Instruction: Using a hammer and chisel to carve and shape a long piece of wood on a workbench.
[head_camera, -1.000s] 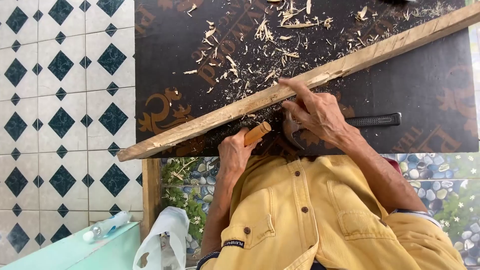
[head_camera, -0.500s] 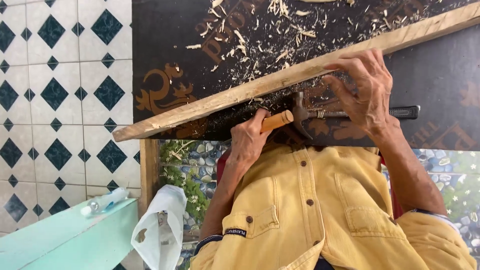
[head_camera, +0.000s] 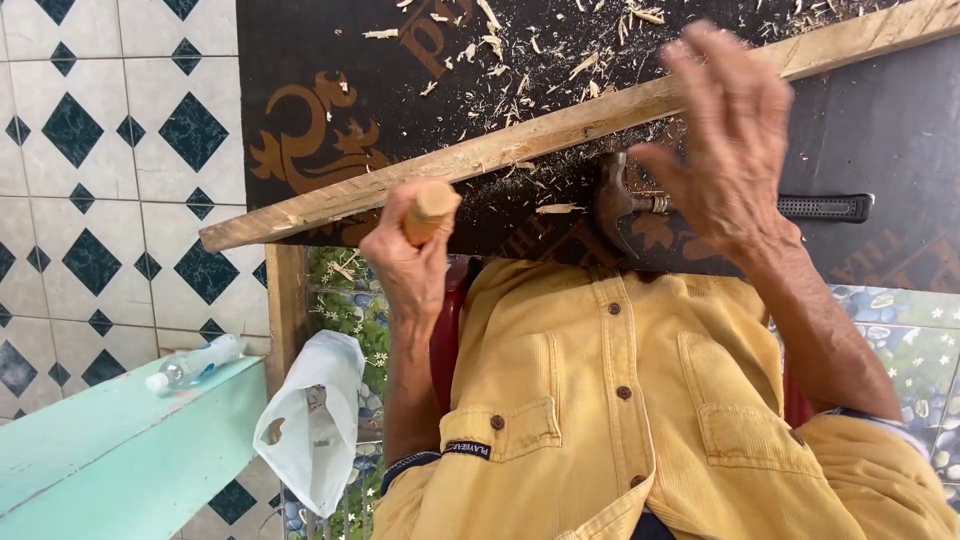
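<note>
A wooden tool handle (head_camera: 432, 207) is gripped in the closed left hand (head_camera: 408, 262) below the plank (head_camera: 560, 130). The right hand (head_camera: 728, 140) is spread open above the hammer (head_camera: 720, 206) on the desk (head_camera: 330, 90).

A white plastic bag (head_camera: 312, 420) hangs at lower left beside the turquoise ledge (head_camera: 120, 450), where a clear plastic bottle (head_camera: 195, 362) lies on its side. A small dark label (head_camera: 467, 449) sits on the yellow shirt's pocket.

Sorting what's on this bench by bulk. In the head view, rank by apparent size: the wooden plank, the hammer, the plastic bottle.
1. wooden plank, crossing nearly the whole frame.
2. hammer, partly hidden by the right hand.
3. plastic bottle, though it lies lower, on another surface, so its rank is unsure.
</note>
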